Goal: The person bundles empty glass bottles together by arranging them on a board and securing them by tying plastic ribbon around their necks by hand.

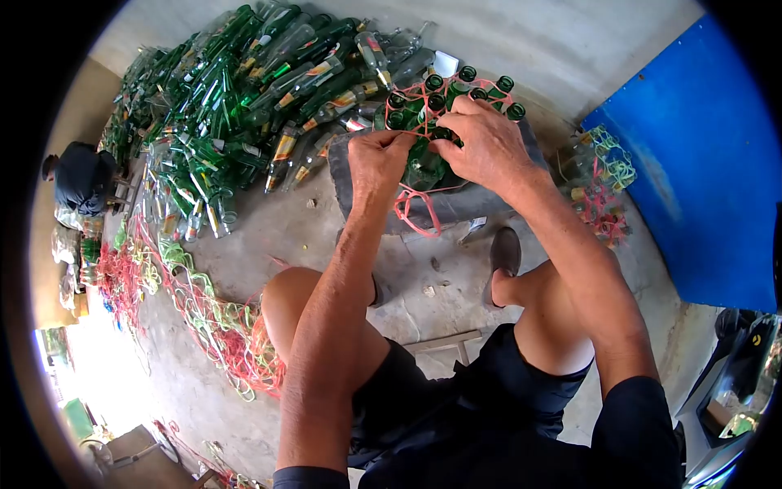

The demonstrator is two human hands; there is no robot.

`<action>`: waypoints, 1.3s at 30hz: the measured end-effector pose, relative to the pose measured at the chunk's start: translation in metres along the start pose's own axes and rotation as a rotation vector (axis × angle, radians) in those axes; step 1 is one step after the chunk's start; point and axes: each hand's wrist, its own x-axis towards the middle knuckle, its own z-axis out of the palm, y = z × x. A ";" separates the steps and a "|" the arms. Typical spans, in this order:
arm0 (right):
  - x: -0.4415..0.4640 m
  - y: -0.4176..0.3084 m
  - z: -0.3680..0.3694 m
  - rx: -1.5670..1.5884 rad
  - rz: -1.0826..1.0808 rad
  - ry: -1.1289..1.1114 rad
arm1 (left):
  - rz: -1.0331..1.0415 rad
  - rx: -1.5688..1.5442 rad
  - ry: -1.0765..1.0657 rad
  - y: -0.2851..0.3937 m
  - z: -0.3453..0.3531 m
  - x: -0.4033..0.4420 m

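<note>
A bundle of green glass bottles (pixel 425 169) stands upright on a dark grey block (pixel 352 181), with pink plastic string (pixel 421 213) looped around and between the necks. At the bundle's left side, my left hand (pixel 379 167) is closed, thumb and forefinger pinching the string. My right hand (pixel 486 147) reaches over the bundle from the right, its fingers curled by the near bottle necks on the same strand; its fingertips are partly hidden. A loose loop of string hangs down the front of the block.
A large heap of bottles (pixel 220 106) lies against the wall at left. Tangled pink and green string (pixel 224 334) covers the floor below it, with more (pixel 607 171) by a blue panel (pixel 692 163). Another person (pixel 84 179) sits at far left.
</note>
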 end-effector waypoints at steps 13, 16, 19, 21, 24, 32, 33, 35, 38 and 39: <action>-0.003 -0.003 -0.002 0.011 0.058 -0.026 | 0.142 0.397 -0.071 0.025 -0.026 0.005; -0.002 -0.005 -0.004 0.001 0.055 -0.017 | 0.400 0.614 -0.086 0.035 -0.030 0.014; -0.004 -0.003 -0.001 -0.003 0.041 0.040 | 0.579 0.727 -0.186 0.049 -0.035 0.028; -0.004 -0.003 0.000 -0.001 0.029 0.065 | 0.642 0.824 -0.253 0.060 -0.035 0.038; -0.005 -0.003 0.000 0.006 0.026 0.052 | 0.760 0.922 -0.376 0.073 -0.032 0.054; -0.007 -0.005 0.001 0.011 0.062 0.001 | 0.740 0.969 -0.613 0.086 -0.019 0.098; -0.007 -0.004 0.002 0.014 0.057 0.006 | 0.696 0.990 -0.656 0.087 -0.019 0.103; -0.007 -0.002 0.003 0.029 0.047 0.018 | 0.594 0.979 -0.726 0.087 -0.020 0.111; -0.007 -0.003 0.005 0.020 0.016 0.083 | 0.458 0.913 -0.711 0.069 -0.028 0.122; -0.008 -0.004 0.004 0.022 0.021 0.070 | 0.432 0.896 -0.669 0.065 -0.032 0.119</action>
